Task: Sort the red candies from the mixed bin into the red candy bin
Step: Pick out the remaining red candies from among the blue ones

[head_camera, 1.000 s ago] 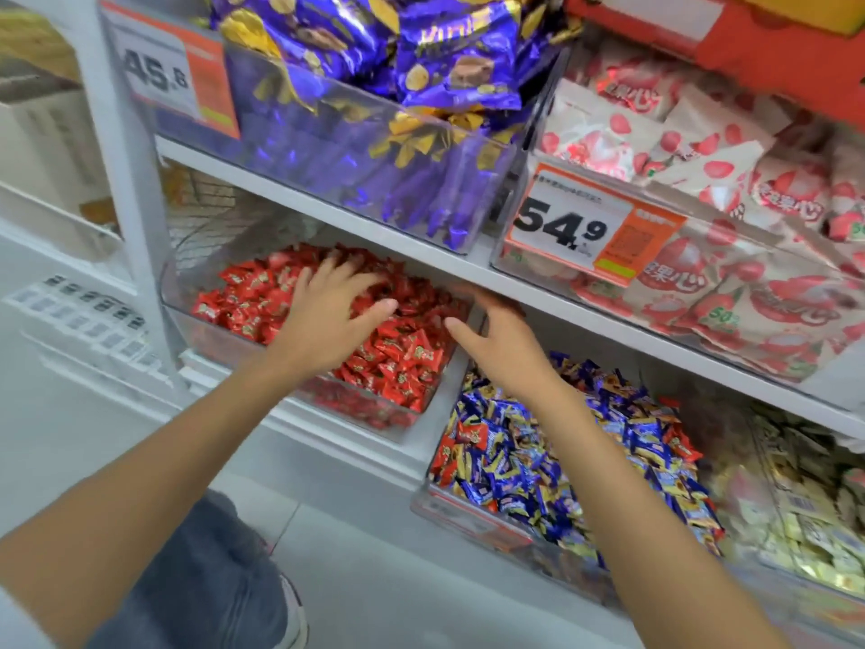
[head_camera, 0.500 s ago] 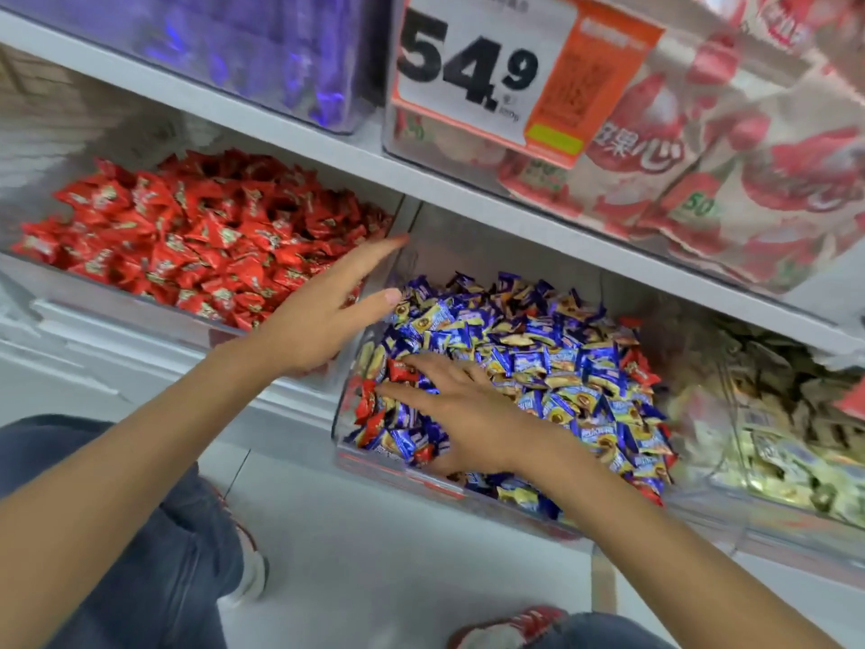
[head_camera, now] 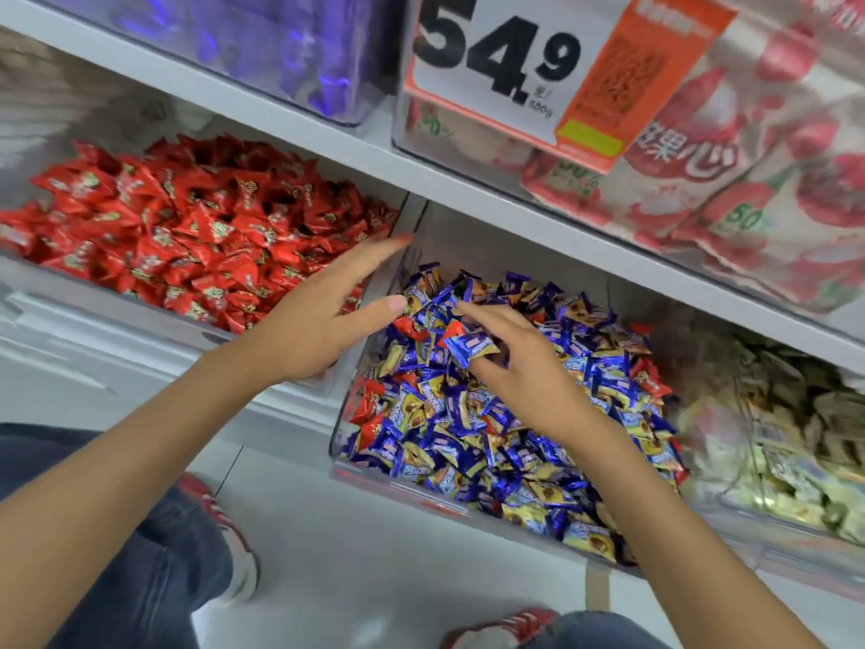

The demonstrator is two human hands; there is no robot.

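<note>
The red candy bin on the left holds a heap of red candies. To its right the clear mixed bin is full of blue and gold wrapped candies with a few red ones, such as a red candy near the back left and another red candy against the left wall. My left hand hovers with straight fingers over the divider between the two bins and holds nothing. My right hand reaches into the mixed pile with spread fingers. A blue candy lies between its thumb and index finger; whether it is pinched is unclear.
A white shelf edge runs just above both bins, with a 54.9 price tag hanging from the upper bin. A bin of pale wrapped sweets stands to the right. My knees and red shoes are on the grey floor below.
My left hand left the red candies and came right to the divider. My right hand dropped into the mixed bin, lay flat on the pile, then raised its fingers around a blue candy.
</note>
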